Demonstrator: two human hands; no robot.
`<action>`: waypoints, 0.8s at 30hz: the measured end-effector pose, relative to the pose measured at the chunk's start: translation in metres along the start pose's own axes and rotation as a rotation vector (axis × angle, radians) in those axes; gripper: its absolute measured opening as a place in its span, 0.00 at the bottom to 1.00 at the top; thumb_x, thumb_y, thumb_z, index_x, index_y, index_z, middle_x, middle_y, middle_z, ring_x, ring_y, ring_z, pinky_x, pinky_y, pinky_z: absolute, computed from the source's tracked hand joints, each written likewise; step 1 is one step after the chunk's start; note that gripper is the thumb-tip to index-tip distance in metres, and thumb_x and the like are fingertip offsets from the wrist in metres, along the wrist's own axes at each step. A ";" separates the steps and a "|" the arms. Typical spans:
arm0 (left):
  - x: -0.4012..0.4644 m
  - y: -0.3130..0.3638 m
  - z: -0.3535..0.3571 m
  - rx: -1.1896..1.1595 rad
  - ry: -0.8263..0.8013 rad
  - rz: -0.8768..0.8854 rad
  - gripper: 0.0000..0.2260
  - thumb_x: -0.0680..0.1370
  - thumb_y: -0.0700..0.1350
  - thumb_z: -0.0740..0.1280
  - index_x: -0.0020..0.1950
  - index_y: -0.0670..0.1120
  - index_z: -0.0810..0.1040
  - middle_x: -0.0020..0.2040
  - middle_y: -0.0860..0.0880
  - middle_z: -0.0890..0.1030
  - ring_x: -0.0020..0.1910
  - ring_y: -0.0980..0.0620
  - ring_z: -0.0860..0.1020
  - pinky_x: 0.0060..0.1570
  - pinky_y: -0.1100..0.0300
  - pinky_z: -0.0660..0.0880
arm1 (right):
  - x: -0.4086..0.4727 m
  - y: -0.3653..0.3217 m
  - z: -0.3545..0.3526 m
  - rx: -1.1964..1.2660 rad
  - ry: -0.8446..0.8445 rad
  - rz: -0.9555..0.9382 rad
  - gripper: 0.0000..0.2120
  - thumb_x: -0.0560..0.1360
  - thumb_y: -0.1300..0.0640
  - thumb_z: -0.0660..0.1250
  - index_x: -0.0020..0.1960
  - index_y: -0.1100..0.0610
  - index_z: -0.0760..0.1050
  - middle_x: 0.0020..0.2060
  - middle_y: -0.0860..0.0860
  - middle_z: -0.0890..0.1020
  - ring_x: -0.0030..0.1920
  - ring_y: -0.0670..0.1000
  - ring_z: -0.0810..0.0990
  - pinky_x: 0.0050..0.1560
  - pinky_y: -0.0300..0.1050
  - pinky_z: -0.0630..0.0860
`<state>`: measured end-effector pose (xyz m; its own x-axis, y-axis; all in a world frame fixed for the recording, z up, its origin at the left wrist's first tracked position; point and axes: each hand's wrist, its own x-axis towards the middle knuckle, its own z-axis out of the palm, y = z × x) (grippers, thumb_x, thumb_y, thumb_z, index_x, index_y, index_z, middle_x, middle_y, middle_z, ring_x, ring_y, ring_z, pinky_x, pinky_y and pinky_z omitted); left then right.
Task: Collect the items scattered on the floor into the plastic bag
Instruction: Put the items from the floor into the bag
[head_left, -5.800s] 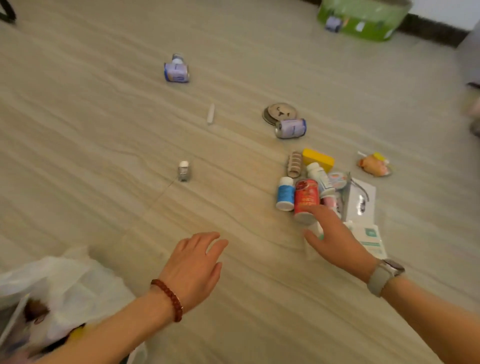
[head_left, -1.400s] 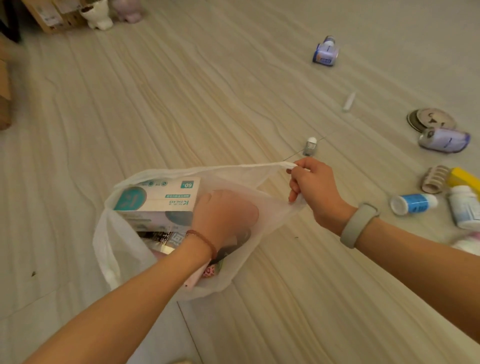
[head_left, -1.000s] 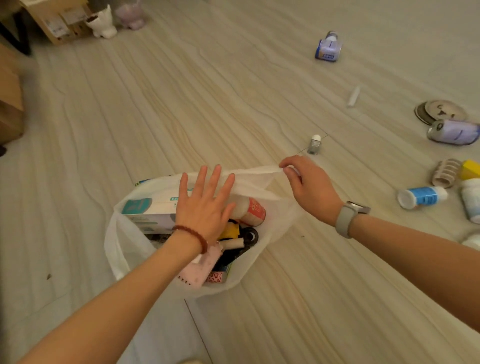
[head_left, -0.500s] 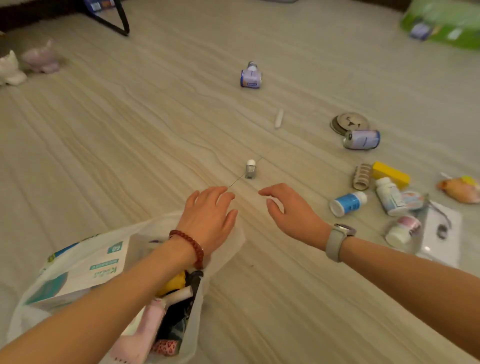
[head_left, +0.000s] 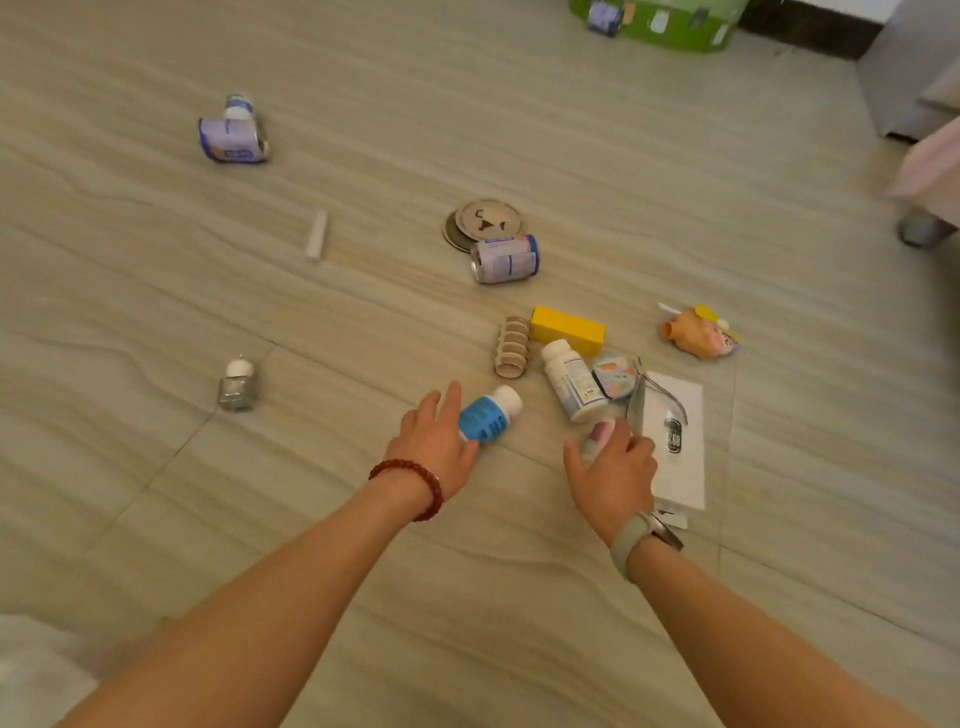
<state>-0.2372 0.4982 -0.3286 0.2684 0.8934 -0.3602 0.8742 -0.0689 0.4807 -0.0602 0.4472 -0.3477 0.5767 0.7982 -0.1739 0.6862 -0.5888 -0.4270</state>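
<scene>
My left hand (head_left: 434, 441) lies open against a blue-labelled bottle (head_left: 488, 418) on the floor, thumb just under it. My right hand (head_left: 613, 467) curls around a small pink-capped jar (head_left: 600, 434) beside a flat white box (head_left: 675, 441). Close by are a white pill bottle (head_left: 571, 382), a yellow box (head_left: 569, 325), a beige hair clip (head_left: 511, 345), a purple can (head_left: 504, 259), a round lid (head_left: 485, 221) and an orange toy (head_left: 698, 332). Only a corner of the white plastic bag (head_left: 31, 670) shows at the bottom left.
Further left lie a small silver bottle (head_left: 237, 387), a white stick (head_left: 317, 241) and another purple can (head_left: 231, 135). A green container (head_left: 660, 21) stands at the far wall. Furniture (head_left: 924, 156) fills the right edge.
Both hands have left the bag and reached forward and right to the cluster of items. The view swung right, so the bag slid almost out of frame.
</scene>
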 end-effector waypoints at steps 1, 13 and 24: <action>0.011 0.004 0.009 -0.009 0.009 -0.015 0.31 0.78 0.50 0.58 0.75 0.50 0.43 0.76 0.44 0.49 0.73 0.42 0.53 0.68 0.46 0.62 | 0.001 0.004 0.006 -0.032 -0.002 -0.021 0.25 0.73 0.51 0.65 0.65 0.58 0.61 0.61 0.62 0.65 0.59 0.64 0.67 0.54 0.54 0.70; -0.014 -0.009 0.027 -0.610 0.188 -0.210 0.22 0.74 0.44 0.66 0.65 0.45 0.63 0.48 0.52 0.73 0.41 0.53 0.76 0.39 0.62 0.74 | -0.053 0.017 0.033 0.428 -0.120 -0.220 0.24 0.71 0.63 0.64 0.67 0.57 0.66 0.58 0.56 0.72 0.54 0.53 0.73 0.52 0.36 0.67; -0.197 -0.111 -0.116 -0.480 0.414 -0.026 0.21 0.60 0.55 0.67 0.51 0.65 0.65 0.51 0.56 0.76 0.46 0.63 0.77 0.41 0.76 0.72 | -0.177 -0.133 0.015 0.877 -0.138 -0.648 0.12 0.67 0.53 0.60 0.50 0.51 0.70 0.46 0.40 0.70 0.44 0.41 0.73 0.42 0.31 0.72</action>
<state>-0.4342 0.3812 -0.2187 -0.0136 0.9964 -0.0836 0.5736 0.0762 0.8156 -0.2597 0.3863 -0.2733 0.1283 0.9630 0.2369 0.2559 0.1986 -0.9461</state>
